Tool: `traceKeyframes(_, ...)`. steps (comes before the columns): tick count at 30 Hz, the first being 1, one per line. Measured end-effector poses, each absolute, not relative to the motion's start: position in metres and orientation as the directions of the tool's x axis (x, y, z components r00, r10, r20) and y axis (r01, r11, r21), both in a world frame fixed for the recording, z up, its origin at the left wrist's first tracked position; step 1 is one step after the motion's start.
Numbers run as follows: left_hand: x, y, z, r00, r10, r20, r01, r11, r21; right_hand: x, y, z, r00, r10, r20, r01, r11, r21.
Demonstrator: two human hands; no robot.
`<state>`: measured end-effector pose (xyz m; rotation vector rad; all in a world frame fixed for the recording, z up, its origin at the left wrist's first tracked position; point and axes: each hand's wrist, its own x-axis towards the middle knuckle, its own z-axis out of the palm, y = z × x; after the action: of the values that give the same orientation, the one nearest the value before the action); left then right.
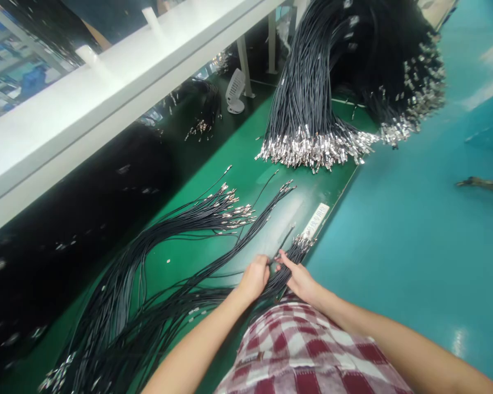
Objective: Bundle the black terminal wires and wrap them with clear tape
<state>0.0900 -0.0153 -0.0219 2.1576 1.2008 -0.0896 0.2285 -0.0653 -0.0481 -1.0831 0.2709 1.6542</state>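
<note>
Near the table's front edge, my left hand [255,278] is closed with its fingers curled round a thin black cable [286,238], whose tip points up and away. Close beside it on the right, my right hand [298,276] has thumb and fingers closed at the same cable, above a bundle of black cables [277,280] with metal terminals at the ends. A smaller strand of cables [246,235] lies just beyond my left hand. Further left spreads a larger loose bundle [181,216], its metal ends fanned out on the green tabletop [213,257].
A big heap of black cables [304,93] with silver terminals hangs over the far end. White shelving [119,76] runs along the left, above dark cable piles. A small white fan [235,92] stands beneath it. A label strip [315,220] marks the table's right edge.
</note>
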Motion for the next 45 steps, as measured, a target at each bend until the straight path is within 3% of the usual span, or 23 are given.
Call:
traceKeyframes(3, 0.080, -0.035, -0.014, 0.627, 0.712, -0.317, 0.715, -0.363, 0.598, 0.227, -0.067, -0.047, -0.010, 0.657, -0.754, -0.820, -0.437, -0.370)
traceKeyframes(6, 0.070, -0.023, -0.014, 0.616, 0.723, -0.313, 0.731, -0.378, 0.568, 0.228, -0.066, -0.049, -0.006, 0.637, -0.771, -0.773, -0.492, -0.401)
traceKeyframes(8, 0.062, 0.000, -0.020, 0.566, 0.769, -0.297, 0.791, -0.405, 0.459, 0.230, -0.066, -0.051, 0.020, 0.627, -0.779, -0.754, -0.502, -0.423)
traceKeyframes(12, 0.055, 0.041, -0.040, 0.485, 0.821, -0.300, 0.872, -0.478, 0.101, 0.233, -0.066, -0.055, 0.006, 0.627, -0.779, -0.771, -0.493, -0.403)
traceKeyframes(15, 0.061, 0.053, -0.052, 0.454, 0.832, -0.320, 0.875, -0.484, -0.017, 0.234, -0.068, -0.055, -0.029, 0.613, -0.789, -0.811, -0.476, -0.340)
traceKeyframes(22, 0.070, 0.044, -0.045, 0.441, 0.848, -0.293, 0.879, -0.474, -0.050, 0.237, -0.067, -0.054, -0.071, 0.589, -0.805, -0.845, -0.464, -0.265)
traceKeyframes(28, 0.088, 0.026, -0.041, 0.577, 0.790, -0.208, 0.816, -0.566, 0.114, 0.239, -0.064, -0.057, -0.079, 0.571, -0.817, -0.823, -0.500, -0.270)
traceKeyframes(34, 0.122, 0.063, -0.054, 0.478, 0.835, -0.273, 0.867, -0.498, -0.002, 0.241, -0.063, -0.056, -0.092, 0.568, -0.818, -0.814, -0.515, -0.267)
traceKeyframes(38, 0.127, 0.074, -0.056, 0.517, 0.811, -0.274, 0.840, -0.542, -0.018, 0.244, -0.062, -0.060, -0.112, 0.561, -0.820, -0.799, -0.542, -0.262)
traceKeyframes(45, 0.145, 0.071, -0.056, 0.441, 0.863, -0.246, 0.889, -0.459, -0.015, 0.247, -0.059, -0.061, -0.146, 0.559, -0.816, -0.789, -0.563, -0.245)
